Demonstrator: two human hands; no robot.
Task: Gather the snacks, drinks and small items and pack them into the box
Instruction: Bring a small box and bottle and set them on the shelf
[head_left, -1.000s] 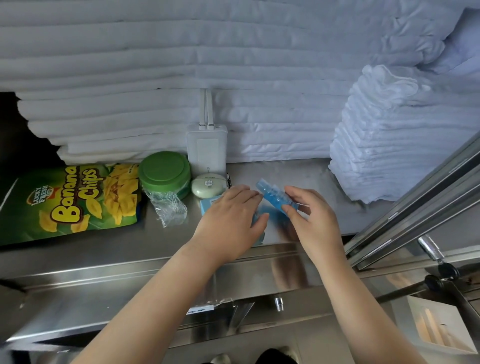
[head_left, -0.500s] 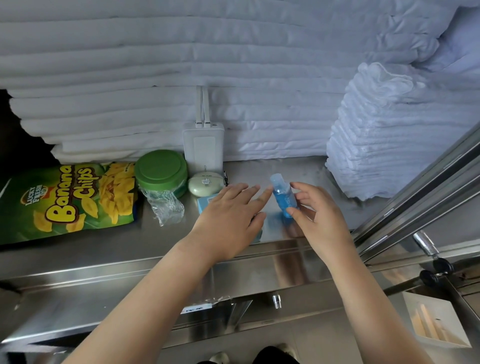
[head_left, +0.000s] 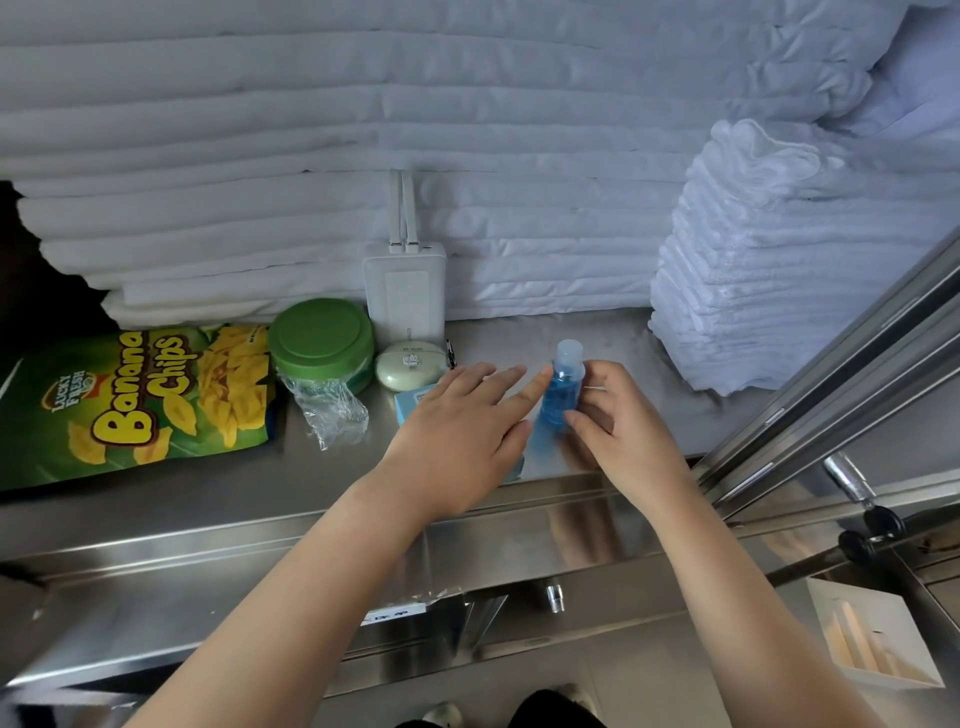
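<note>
A pale blue flat packet is lying mostly hidden beneath the left hand, showing only one corner to the left of the knuckles and a sliver below the little finger. The base of the small clear plastic bottle of blue liquid is hiding behind the right thumb, so whether it is resting on the brushed steel shelf is unclear. The yellow-and-green banana chips bag is running off the left edge, well left of the fingers. The left fingers are stretching out straight and slightly spread, gripping nothing, with the index tip reaching the bottle's side; actual contact is hard to judge. The right hand is pinching the bottle, thumb curling across its lower front and the other fingers wrapping behind. Just beyond the left fingertips are sitting a pale green oval case and a round green lidded tub. A second ago the bottle was lying tilted in the right fingers; now it is standing upright, cap up, and the left fingers have flattened out.
</note>
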